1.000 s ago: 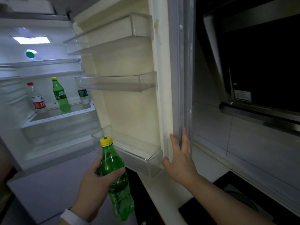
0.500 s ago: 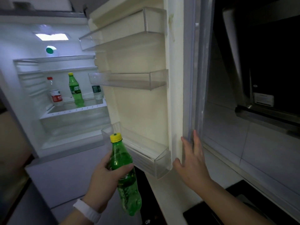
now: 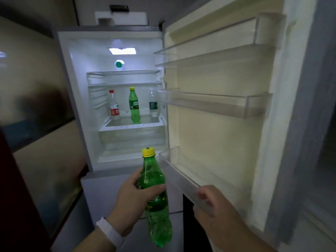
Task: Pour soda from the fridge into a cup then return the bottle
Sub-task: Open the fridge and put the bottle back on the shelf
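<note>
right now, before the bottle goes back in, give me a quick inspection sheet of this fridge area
Surface: fridge shelf, lit, carries three upright bottles.
Job's things: soda bottle, green, yellow cap on, held upright in front of the open fridge; cup not in view.
Clutter: red-label bottle, second green bottle and dark-label bottle stand apart in a row.
Grippers: left hand grips the soda bottle round its middle; right hand has its fingers curled on the corner of the bottom door shelf.
Cables: nothing seen.
Surroundings: fridge door open wide to the right; white foam block on top of the fridge.
</note>
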`<state>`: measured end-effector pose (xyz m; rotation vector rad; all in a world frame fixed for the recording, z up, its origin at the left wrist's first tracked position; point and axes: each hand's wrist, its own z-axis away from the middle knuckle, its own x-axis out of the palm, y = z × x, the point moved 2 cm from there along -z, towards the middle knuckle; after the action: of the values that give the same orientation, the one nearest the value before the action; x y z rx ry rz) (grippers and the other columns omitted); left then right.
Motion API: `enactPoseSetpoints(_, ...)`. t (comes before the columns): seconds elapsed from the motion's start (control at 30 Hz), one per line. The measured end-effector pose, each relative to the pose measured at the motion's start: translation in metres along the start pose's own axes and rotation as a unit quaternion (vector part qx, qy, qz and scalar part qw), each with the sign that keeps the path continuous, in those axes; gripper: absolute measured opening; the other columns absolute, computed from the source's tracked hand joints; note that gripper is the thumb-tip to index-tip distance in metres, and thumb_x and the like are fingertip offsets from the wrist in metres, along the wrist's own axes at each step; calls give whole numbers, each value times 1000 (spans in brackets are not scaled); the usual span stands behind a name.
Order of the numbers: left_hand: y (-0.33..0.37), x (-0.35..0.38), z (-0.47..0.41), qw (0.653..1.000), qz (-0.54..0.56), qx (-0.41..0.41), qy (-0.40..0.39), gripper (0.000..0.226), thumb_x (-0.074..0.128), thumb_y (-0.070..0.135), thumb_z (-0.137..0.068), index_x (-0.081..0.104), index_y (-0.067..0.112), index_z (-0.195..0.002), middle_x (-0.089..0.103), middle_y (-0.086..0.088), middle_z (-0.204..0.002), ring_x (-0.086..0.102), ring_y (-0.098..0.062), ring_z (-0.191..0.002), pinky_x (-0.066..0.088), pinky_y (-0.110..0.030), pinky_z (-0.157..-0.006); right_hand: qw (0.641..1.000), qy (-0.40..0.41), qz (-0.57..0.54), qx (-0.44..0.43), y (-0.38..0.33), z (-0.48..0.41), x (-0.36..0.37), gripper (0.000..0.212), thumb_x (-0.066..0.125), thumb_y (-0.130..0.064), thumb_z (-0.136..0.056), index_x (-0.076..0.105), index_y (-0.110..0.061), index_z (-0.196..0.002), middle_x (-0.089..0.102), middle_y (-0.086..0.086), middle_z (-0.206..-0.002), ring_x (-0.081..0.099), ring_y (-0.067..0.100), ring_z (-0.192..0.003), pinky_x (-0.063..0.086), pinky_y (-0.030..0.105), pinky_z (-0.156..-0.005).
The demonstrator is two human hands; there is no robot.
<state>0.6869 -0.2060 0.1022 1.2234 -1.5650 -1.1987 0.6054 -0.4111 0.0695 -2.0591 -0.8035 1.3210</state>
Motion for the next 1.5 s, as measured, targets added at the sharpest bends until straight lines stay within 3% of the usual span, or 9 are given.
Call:
enactPoseSetpoints(0.1,3,-27,-25,1000,2,11,8,39,83,-5,-66,72,16,-97,77,-8,-88,73,-23,-79,59,-29,-66,992,-90,-26,80,-12,-28,40,35,62,-51,-63,56,-45,-98,60,-13,-108,61,-2,-91,53,22,-83)
enactPoseSetpoints(0.23,7,-67,-68,999,24,25,5,39,86,-2,-61,73,17,-93,77,-10,-88,73,-25,-79,58,-31,-65,970,-176,-58,155,-26,-80,96,24,62,-22,-91,53,-26,-113,58,-4,-118,54,-4,-82,49,9,-76)
enactPoseSetpoints(0.4,8,-116,-127,999,25,42,7,45,86,-1,-64,70,14,-104,76,-10,-92,73,-29,-86,59,-37,-72,918,-211,-174,287,-29,-136,174,34,63,-43,-81,66,-29,-111,69,-4,-111,67,12,-101,52,35,-97)
enactPoseSetpoints(0.53,6,-148,-170,999,19,45,5,50,85,11,-59,70,17,-106,76,-8,-93,73,-30,-89,60,-43,-78,854,-208,-302,368,-50,-179,218,12,72,-22,-84,81,-15,-82,77,9,-90,73,30,-88,60,39,-79)
enactPoseSetpoints(0.67,3,-169,-205,999,8,44,-4,44,85,5,-66,70,22,-104,76,-6,-94,73,-27,-88,60,-42,-78,836,-193,-352,374,-60,-209,238,17,73,-20,-83,79,-7,-90,74,16,-96,70,34,-84,57,34,-68)
enactPoseSetpoints(0.87,7,-186,-247,999,16,31,-11,40,82,2,-70,69,20,-103,76,-7,-92,74,-26,-86,60,-35,-71,844,-166,-376,345,-71,-255,249,21,59,-14,-91,69,-4,-106,75,16,-93,70,28,-78,55,35,-73)
enactPoseSetpoints(1.03,23,-195,-296,999,-6,43,-6,37,81,7,-73,68,18,-106,77,-3,-94,74,-20,-85,59,-32,-71,865,-176,-370,289,-80,-315,245,14,53,-7,-91,64,-5,-100,68,16,-88,63,25,-71,52,34,-69)
enactPoseSetpoints(1.27,31,-197,-384,996,-51,65,35,34,82,8,-72,67,21,-100,76,-1,-92,74,-18,-82,59,-30,-67,904,-210,-290,234,-74,-423,252,24,55,-18,-92,61,-11,-114,67,14,-111,65,25,-89,53,30,-69)
enactPoseSetpoints(1.5,27,-199,-472,991,-68,67,89,47,84,10,-70,64,12,-112,72,-10,-100,73,-27,-87,60,-33,-63,919,-221,-265,189,-69,-516,265,18,58,-15,-94,60,-9,-110,62,14,-112,62,23,-98,58,26,-72)
